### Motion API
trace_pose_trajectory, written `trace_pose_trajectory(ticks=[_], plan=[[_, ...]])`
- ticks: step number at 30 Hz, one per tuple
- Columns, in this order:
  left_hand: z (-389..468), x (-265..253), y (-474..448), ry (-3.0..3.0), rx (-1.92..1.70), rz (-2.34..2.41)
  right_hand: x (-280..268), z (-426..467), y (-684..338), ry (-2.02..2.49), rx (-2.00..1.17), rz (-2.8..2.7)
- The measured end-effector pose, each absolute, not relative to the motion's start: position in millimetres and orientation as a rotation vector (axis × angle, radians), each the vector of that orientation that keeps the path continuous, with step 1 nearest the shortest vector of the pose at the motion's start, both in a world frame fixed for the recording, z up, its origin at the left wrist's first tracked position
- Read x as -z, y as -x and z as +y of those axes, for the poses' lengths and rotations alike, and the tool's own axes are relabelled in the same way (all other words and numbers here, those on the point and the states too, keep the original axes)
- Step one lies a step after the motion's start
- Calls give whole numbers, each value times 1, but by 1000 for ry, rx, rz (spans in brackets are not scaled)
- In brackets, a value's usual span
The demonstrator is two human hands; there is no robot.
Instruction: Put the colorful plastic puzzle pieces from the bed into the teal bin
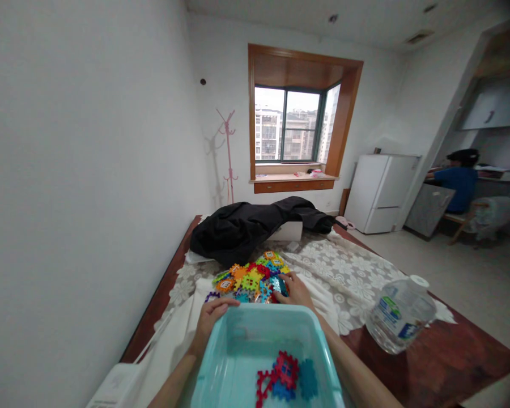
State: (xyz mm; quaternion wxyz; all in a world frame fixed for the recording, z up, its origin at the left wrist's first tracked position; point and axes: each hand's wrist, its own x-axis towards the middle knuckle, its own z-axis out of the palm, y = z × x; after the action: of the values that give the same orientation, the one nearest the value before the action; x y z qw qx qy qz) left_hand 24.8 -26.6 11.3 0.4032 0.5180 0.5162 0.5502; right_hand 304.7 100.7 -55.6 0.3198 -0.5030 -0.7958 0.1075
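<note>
A light teal plastic bin (230,340) is directly in front of me, with several red and blue notched building pieces (286,368) inside. My left hand (212,314) is closed over the far left corner of its rim. Beyond the bin lies a heap of colourful notched building pieces (250,280) in yellow, orange, red, purple and blue. Reaching past the bin's far right corner, my right hand (297,290) pinches a teal building piece (280,285) at the near right side of the heap. Part of that piece is hidden by the fingers.
On the right of the table stands a large clear plastic bottle (402,314). A black cloth (246,226) drapes over a white box (289,231) behind the heap. Lace cloth (344,272) covers the table. A person in blue (459,184) sits far right, near a fridge (378,190).
</note>
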Motion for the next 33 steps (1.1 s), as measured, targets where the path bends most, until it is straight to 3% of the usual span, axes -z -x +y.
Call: trace_pose_trajectory(ticks=[17, 33], plan=[[-29, -18, -29, -1313, -1393, 1292, 56, 98, -310, 1256, -442, -1805], [-29, -20, -30, -1293, -1389, 1296, 53, 97, -308, 1298, -223, -2087]])
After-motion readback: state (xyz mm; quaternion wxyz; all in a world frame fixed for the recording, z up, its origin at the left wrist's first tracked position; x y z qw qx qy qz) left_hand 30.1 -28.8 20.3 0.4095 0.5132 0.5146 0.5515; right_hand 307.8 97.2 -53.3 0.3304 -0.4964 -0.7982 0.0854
